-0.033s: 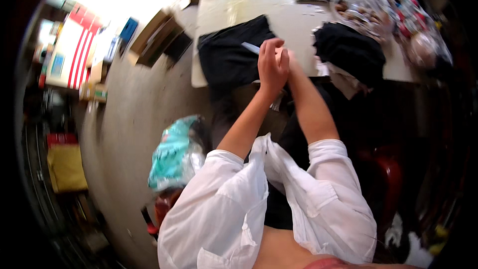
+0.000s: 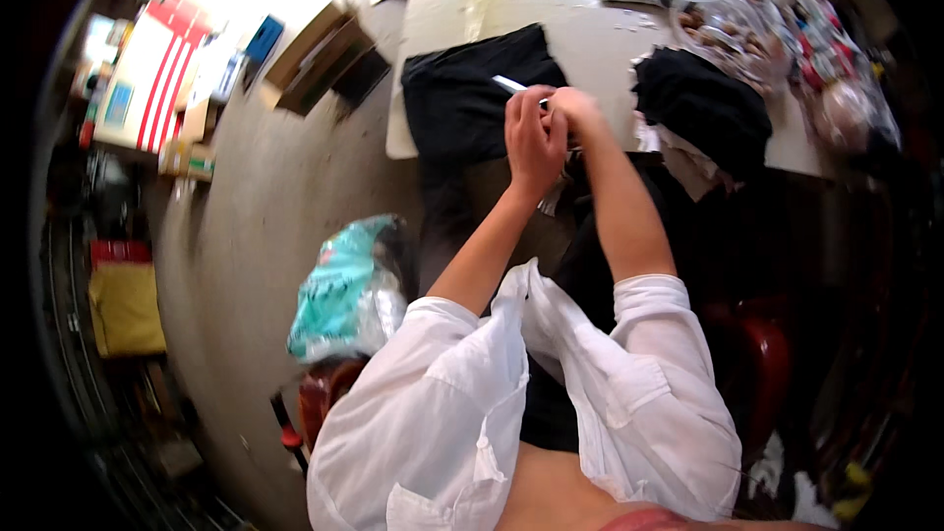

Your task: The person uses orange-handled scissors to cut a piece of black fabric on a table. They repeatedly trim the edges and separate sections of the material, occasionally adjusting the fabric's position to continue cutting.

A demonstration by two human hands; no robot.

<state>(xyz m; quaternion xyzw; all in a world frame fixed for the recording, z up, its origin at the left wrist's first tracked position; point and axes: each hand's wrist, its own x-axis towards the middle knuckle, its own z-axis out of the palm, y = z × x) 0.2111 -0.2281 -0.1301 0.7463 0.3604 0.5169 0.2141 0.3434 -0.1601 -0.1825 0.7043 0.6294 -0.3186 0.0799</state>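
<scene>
A pale table [image 2: 598, 51] is stretching toward 1 o'clock from the middle of the view. On it, a black cloth [image 2: 457, 98] is lying spread at 12 o'clock, reaching the near edge, while a heap of dark fabric [image 2: 703, 98] is sitting at 2 o'clock. Cardboard boxes [image 2: 320, 64] are standing at 11 o'clock, and a turquoise plastic bag [image 2: 339, 280] is resting at 8 o'clock. At 1 o'clock, just by the cloth's right side, the left hand [image 2: 536, 146] is curling its fingers close against the blurred right hand [image 2: 578, 116]. A slim white object [image 2: 508, 85] is poking out from their fingers toward 10 o'clock, showing over the cloth; which hand is gripping it, I cannot tell.
</scene>
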